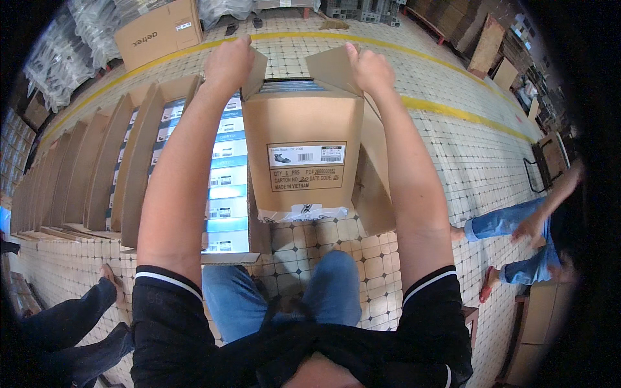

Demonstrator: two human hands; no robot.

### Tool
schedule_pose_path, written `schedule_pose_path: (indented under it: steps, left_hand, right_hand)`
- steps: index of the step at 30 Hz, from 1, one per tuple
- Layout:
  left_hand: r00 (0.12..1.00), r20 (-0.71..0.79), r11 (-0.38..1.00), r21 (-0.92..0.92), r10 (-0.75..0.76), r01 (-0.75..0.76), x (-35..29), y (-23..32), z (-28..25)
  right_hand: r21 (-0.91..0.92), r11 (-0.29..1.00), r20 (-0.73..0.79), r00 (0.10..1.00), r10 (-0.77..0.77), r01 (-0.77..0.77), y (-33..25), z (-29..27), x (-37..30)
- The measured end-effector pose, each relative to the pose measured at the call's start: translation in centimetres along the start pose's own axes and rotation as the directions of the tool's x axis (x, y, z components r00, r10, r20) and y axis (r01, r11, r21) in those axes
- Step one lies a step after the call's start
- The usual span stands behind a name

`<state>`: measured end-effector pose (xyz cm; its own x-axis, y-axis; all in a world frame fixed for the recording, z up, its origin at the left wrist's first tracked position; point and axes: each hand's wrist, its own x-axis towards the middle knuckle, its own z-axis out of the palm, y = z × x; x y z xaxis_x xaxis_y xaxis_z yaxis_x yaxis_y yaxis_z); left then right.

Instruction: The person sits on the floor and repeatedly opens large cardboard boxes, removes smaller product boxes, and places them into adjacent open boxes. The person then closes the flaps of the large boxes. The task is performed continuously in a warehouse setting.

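Observation:
A brown cardboard carton point(301, 119) with a printed label stands upright in front of me, its top flaps raised. Blue box edges point(291, 86) show inside its opening. My left hand point(229, 63) is closed on the left flap point(257, 74) at the carton's far side. Across from it, my right hand point(372, 68) pinches the right flap point(330, 68) near its outer edge. Clear tape point(304, 213) runs along the carton's lower front edge. Immediately left, under my left forearm, another carton holds a stack of blue and white shoe boxes point(226, 184).
A long row of open cartons point(97, 171) extends leftward. A brown flap point(372, 194) juts out at the carton's right. Co-workers' legs appear at left point(84, 317) and right point(508, 220). A large carton point(158, 35) stands beyond the yellow floor line point(446, 111), beside plastic-wrapped stacks point(55, 71).

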<state>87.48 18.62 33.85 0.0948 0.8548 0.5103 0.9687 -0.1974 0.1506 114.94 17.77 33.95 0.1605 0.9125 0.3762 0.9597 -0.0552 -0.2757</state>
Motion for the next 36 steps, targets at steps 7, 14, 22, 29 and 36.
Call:
schedule_pose_path:
  steps: [7, 14, 22, 29, 36]
  left_hand:
    - [0.998, -0.020, 0.996, 0.078, 0.052, -0.050, -2.9, 0.6, 0.2]
    - [0.957, 0.286, 0.999, -0.015, 0.051, -0.049, -27.0, 3.2, 1.7]
    - [0.997, -0.055, 0.997, 0.042, 0.063, -0.061, -30.3, 4.4, 5.6]
    - [0.740, 0.505, 0.836, -0.066, -0.443, 0.545, -27.7, 4.3, 10.8]
    - [0.770, 0.497, 0.834, -0.150, -0.401, 0.531, -28.1, 2.7, 11.3]
  right_hand:
    - [-0.027, 0.998, -0.069, 0.995, -0.067, 0.065, 0.5, 0.5, -3.0]
    - [0.135, 0.963, -0.015, 0.972, -0.233, 0.233, 7.9, 6.7, -24.9]
    - [0.386, 0.912, -0.044, 0.990, -0.132, 0.139, 6.5, 7.9, -39.7]
    - [0.134, 0.984, 0.411, 0.896, -0.166, 0.121, 2.3, 16.8, -34.0]
    - [0.225, 0.949, 0.388, 0.874, -0.293, 0.219, 4.7, 14.2, -33.4]
